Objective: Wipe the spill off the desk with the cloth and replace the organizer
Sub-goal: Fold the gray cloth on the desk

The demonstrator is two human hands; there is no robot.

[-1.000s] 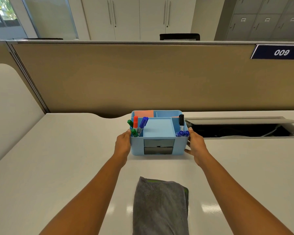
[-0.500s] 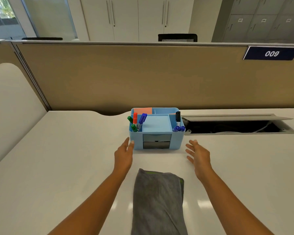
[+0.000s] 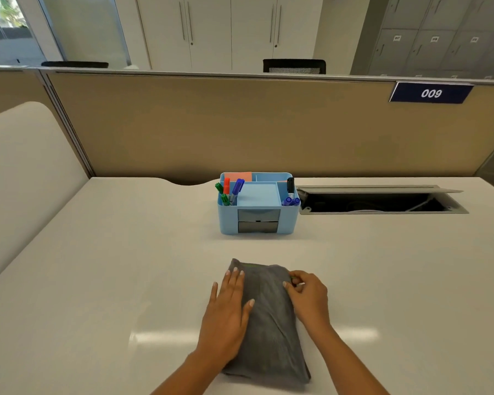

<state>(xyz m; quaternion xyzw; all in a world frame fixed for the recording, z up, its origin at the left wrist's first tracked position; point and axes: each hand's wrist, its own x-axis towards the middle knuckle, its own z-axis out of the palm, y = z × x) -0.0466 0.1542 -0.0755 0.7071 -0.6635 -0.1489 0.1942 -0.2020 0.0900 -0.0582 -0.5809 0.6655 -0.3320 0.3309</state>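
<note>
A folded grey cloth (image 3: 268,323) lies on the white desk (image 3: 126,266) near the front edge. My left hand (image 3: 228,315) rests flat on the cloth's left side with fingers spread. My right hand (image 3: 308,297) pinches the cloth's far right corner between thumb and fingers. The light blue organizer (image 3: 257,206) stands at the back of the desk, apart from both hands; it holds several markers, sticky notes and two small grey drawers. No spill is visible on the desk.
An open cable hatch (image 3: 382,201) with a raised lid lies just right of the organizer. A tan partition (image 3: 268,132) with a "009" plate closes the back. A curved cream panel (image 3: 20,181) bounds the left side.
Both hands let go of the organizer, which now stands on the desk, and drew back toward me. They have come down onto the grey cloth, the right one gripping its corner.
</note>
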